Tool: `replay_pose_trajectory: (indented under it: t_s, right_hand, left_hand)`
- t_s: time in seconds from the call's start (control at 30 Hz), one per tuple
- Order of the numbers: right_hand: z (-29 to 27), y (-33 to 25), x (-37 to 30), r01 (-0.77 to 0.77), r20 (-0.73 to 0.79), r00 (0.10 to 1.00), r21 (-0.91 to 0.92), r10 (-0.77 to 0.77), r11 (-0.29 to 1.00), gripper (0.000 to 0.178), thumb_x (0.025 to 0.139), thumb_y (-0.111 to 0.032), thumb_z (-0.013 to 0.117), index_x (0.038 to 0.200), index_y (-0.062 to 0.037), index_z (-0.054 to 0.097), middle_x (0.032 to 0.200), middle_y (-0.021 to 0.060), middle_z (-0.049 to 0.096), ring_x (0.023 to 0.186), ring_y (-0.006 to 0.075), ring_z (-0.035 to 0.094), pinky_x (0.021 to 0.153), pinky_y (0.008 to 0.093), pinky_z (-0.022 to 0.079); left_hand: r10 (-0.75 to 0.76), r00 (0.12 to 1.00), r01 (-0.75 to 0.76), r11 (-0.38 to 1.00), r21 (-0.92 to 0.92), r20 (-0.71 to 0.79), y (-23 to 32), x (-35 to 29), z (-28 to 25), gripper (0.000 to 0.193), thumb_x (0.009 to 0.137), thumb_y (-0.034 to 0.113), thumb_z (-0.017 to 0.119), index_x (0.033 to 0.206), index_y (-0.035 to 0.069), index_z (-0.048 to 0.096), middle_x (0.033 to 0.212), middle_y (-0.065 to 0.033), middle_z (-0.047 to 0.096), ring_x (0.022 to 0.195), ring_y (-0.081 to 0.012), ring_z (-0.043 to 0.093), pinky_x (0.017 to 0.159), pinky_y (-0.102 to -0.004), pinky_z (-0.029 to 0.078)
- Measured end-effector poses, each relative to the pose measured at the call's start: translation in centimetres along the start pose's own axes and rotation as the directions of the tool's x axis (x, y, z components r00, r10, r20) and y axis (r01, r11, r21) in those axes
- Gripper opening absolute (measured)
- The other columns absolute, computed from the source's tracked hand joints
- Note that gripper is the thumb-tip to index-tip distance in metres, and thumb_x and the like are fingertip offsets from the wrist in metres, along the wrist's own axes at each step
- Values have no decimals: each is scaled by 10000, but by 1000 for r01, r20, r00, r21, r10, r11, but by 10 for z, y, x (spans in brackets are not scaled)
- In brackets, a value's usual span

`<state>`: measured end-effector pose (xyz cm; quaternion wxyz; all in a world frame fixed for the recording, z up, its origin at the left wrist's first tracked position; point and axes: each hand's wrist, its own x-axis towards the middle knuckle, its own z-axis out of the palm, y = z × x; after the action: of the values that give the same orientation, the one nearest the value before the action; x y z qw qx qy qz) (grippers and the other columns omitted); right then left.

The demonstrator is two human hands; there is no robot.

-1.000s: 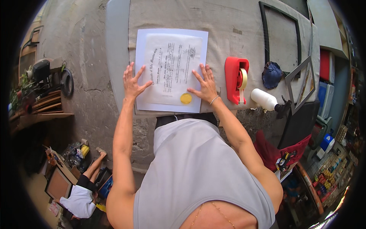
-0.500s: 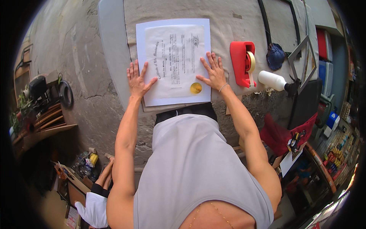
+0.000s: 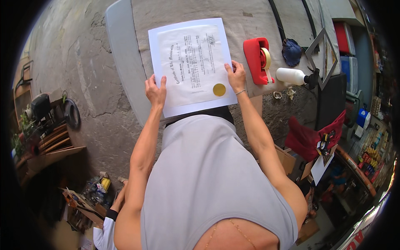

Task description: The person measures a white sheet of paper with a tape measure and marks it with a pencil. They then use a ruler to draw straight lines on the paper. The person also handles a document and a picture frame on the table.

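A printed certificate (image 3: 191, 66) with a round gold seal (image 3: 219, 89) lies on a larger white backing board (image 3: 155, 46), turned sideways to me. My left hand (image 3: 156, 91) is closed on the board's left edge, thumb on top. On the right edge, my right hand (image 3: 236, 77) grips the board the same way, its thumb on the face and the other fingers curled at the side. The board sits slightly tilted at the near edge of the cloth-covered table (image 3: 183, 10). Whether its near end is lifted, I cannot tell.
Right of the board stand a red tape dispenser (image 3: 252, 58), a white spray bottle (image 3: 290, 76) on its side, a bundled blue cloth (image 3: 291, 52) and a grey frame (image 3: 330, 75). Dark red fabric (image 3: 304, 139) hangs lower right. Another person's white sleeve (image 3: 106, 233) shows lower left.
Both hands lay flat with spread fingers on the board's sides; now they have closed around its edges. The board has turned slightly counterclockwise relative to the view.
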<state>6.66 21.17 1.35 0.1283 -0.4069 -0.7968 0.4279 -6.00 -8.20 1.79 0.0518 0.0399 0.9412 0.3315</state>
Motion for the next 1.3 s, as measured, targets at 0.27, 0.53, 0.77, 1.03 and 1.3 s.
replay_pose_trajectory:
  t_s: [0.27,0.53,0.77,1.03,1.3]
  right_hand:
    - [-7,20,2,97,104,991,-78,-88,992,454,815,-247,725,1173,19,641,987,112,587,791,212,577,730,337,490]
    - [-3,32,5,189,94,980,-161,-176,969,460,818,-222,694,1221,-12,625,1044,124,580,932,291,563,838,379,464]
    - [-16,38,10,378,101,924,-396,-370,837,335,828,-218,692,1151,-132,675,983,88,576,946,258,528,865,395,410]
    - [-20,46,20,506,158,857,-439,-490,742,245,868,-316,632,1070,-178,650,1033,63,528,1018,281,486,880,435,366]
    - [-18,53,15,496,202,864,-493,-460,715,278,908,-360,559,1096,-165,624,1048,93,522,1025,303,480,885,457,351]
  left_hand:
    - [73,996,-70,995,-67,46,-21,-13,9,522,816,265,728,1255,16,593,925,-85,588,723,-206,572,689,-350,493]
    - [131,991,-127,988,-88,34,-34,-20,11,588,812,216,726,1346,54,537,934,-79,590,677,-189,546,644,-341,486]
    - [264,965,-262,961,83,-9,-28,-23,10,431,897,187,600,1319,112,553,991,-86,601,865,-267,566,816,-402,435]
    - [322,946,-302,918,256,-38,-34,-25,12,338,913,188,547,1244,126,579,1075,-67,575,980,-259,524,862,-401,387]
    - [269,963,-257,928,270,-10,-34,-28,7,290,882,215,579,1146,96,588,1077,-87,552,993,-282,507,871,-424,375]
